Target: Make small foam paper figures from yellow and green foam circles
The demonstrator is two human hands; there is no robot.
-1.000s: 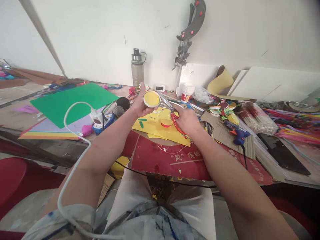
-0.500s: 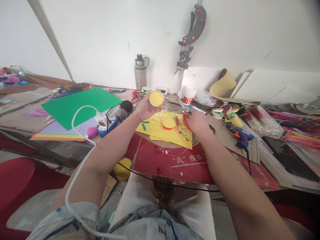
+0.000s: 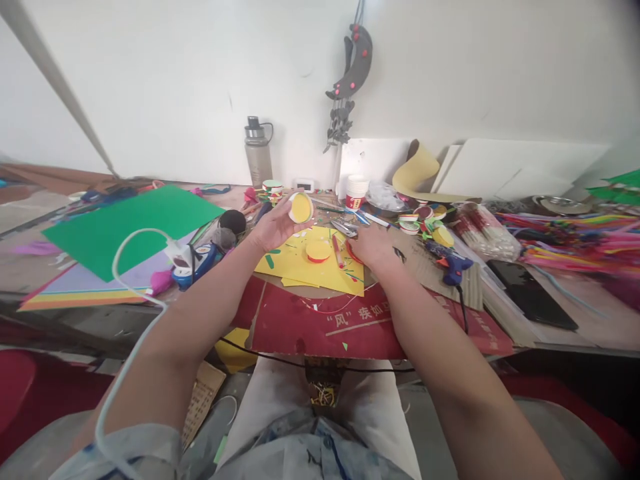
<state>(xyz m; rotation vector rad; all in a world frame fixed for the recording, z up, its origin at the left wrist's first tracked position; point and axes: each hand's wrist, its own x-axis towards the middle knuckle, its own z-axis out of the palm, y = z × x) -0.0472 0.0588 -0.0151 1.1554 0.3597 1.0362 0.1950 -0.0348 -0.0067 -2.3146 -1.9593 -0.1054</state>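
My left hand (image 3: 277, 225) is raised above the table, its fingers closed around a short, round cut-down paper cup piece (image 3: 301, 208) with a yellow face turned toward me. Over the cardboard at the right, my right hand (image 3: 373, 245) is curled on a pair of scissors (image 3: 344, 228); metal blades stick out beyond the fingers, and most of the grip is hidden. Between the hands lie yellow paper sheets (image 3: 295, 263) scattered with green scraps. On them sit a similar red-sided disc with a yellow top (image 3: 319, 249) and a red pen (image 3: 339, 252).
Red cardboard (image 3: 300, 327) covers the table's front edge. A blue glue gun (image 3: 456, 267) and a black phone (image 3: 533, 293) lie right. Stacked paper cups (image 3: 357, 192) and a bottle (image 3: 258, 157) stand behind. Green paper (image 3: 130, 230) lies left; a white cable (image 3: 120, 373) crosses my left arm.
The view has swung to the right. My left hand has tilted the cup piece, showing its yellow face more sideways. The scissor blades have come nearer to me at my right hand.
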